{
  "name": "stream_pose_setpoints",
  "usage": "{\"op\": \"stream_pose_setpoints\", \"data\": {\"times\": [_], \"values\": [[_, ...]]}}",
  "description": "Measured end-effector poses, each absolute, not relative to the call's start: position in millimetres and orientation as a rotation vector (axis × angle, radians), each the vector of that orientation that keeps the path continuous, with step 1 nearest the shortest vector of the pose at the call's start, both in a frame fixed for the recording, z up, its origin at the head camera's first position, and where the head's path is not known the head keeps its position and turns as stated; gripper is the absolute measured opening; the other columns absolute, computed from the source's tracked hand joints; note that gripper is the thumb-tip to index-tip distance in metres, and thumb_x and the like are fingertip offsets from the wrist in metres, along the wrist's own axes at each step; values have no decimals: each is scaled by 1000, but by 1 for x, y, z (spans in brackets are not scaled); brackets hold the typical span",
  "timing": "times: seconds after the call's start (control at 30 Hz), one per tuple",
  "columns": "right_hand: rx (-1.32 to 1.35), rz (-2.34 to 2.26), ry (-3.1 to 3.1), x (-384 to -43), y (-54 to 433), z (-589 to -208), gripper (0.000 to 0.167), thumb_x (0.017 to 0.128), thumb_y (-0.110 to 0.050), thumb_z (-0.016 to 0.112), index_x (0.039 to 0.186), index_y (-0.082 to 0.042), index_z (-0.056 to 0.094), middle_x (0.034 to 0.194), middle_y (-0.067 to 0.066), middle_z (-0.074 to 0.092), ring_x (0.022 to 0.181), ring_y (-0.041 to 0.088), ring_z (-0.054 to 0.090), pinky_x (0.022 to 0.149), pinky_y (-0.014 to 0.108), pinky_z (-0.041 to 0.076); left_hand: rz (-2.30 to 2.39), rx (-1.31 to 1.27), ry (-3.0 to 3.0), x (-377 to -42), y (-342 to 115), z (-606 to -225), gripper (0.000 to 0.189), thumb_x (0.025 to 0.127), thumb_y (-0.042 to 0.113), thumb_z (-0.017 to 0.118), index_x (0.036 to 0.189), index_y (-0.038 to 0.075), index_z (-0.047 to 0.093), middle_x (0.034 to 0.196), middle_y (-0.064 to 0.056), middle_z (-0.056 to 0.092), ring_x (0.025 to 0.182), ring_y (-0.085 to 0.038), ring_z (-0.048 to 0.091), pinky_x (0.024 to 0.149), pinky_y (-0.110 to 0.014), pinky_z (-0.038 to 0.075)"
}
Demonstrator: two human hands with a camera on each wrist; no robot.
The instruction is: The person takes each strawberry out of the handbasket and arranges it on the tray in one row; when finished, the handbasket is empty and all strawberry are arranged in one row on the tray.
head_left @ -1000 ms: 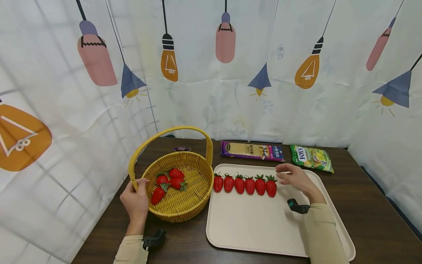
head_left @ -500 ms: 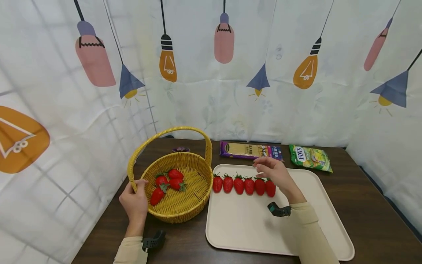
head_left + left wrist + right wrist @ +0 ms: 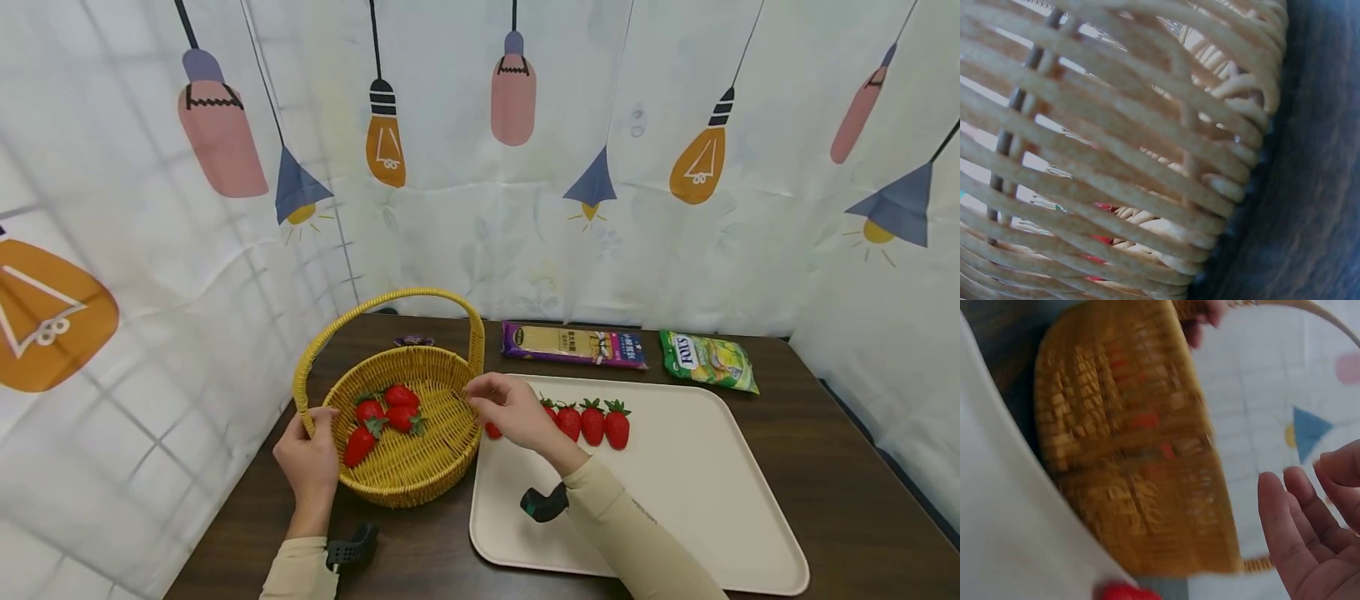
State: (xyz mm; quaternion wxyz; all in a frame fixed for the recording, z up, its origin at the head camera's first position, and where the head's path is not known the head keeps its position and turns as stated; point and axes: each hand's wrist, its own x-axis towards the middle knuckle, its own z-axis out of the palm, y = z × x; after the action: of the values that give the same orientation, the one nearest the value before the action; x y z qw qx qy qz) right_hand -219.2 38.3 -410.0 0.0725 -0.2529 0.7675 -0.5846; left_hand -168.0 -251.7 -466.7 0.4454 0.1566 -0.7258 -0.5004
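My left hand point(image 3: 307, 457) grips the yellow wicker basket point(image 3: 405, 492) at its left rim, where the arched handle point(image 3: 390, 297) meets it. Inside the basket, several strawberries point(image 3: 402, 396) lie bunched toward the left. Its woven wall point(image 3: 1116, 137) fills most of the left wrist view. My right hand point(image 3: 513, 408) hovers by the basket's right rim, fingers loosely bent and nothing between them. In the right wrist view its fingers point(image 3: 1282, 531) are apart from the weave. A row of strawberries point(image 3: 592, 423) lies on the beige tray point(image 3: 637, 517); my right hand partly hides the row's left end.
Behind the tray lie a purple noodle packet point(image 3: 573, 345) and a green candy bag point(image 3: 708, 361). A small dark purple wrapper point(image 3: 414, 340) sits behind the basket. A printed curtain point(image 3: 450, 208) closes off the back and left of the dark table point(image 3: 810, 417).
My right hand has swept left, from above the right end of the strawberry row to the basket's right rim. The left hand and the basket have stayed in place.
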Motion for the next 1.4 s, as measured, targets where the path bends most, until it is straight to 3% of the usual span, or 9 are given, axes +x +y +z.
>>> {"op": "stream_pose_setpoints", "data": {"times": [0.13,0.3,0.43,0.8,1.07,1.4], "values": [[-845,-1664,2328,-214,7,-413,18,96,-12,60,112,-6,68,105,7,69,84,20,65,66,27,54,-1232,372,-1793,-168,-252,-467,27,97,21,60,83,4,75,59,-6,56,47,-8,37,46,-22,29],[-884,-1588,2325,-210,-23,-420,18,94,-12,61,110,-9,69,107,8,69,88,11,64,70,24,52,-1216,356,-1792,-169,-252,-468,27,97,23,61,86,2,74,60,10,52,48,-8,38,48,-21,31],[-898,-1548,2306,-207,-41,-423,17,94,-14,63,109,-9,70,106,4,68,86,7,63,71,22,51,-1217,360,-1788,-169,-253,-469,27,97,23,61,87,2,74,64,16,53,50,-7,40,50,-20,32],[-720,-1555,2142,-210,-78,-424,23,93,-18,66,112,-7,69,98,-8,65,76,8,62,67,24,51,-1165,357,-1782,-171,-252,-465,24,95,21,64,86,1,73,69,22,54,53,-4,43,51,-18,33],[-665,-1420,2329,-218,-96,-428,18,92,-21,67,109,-17,70,100,-11,63,86,6,58,71,26,48,-1191,387,-1773,-170,-251,-466,27,96,22,61,85,1,73,67,20,54,53,-4,43,50,-18,33],[-635,-1373,2369,-222,-107,-433,31,90,-17,67,121,-14,69,110,-4,69,95,8,63,75,24,50,-1235,382,-1758,-169,-250,-466,23,95,20,63,87,2,75,68,20,55,53,-5,43,50,-19,33]]}}
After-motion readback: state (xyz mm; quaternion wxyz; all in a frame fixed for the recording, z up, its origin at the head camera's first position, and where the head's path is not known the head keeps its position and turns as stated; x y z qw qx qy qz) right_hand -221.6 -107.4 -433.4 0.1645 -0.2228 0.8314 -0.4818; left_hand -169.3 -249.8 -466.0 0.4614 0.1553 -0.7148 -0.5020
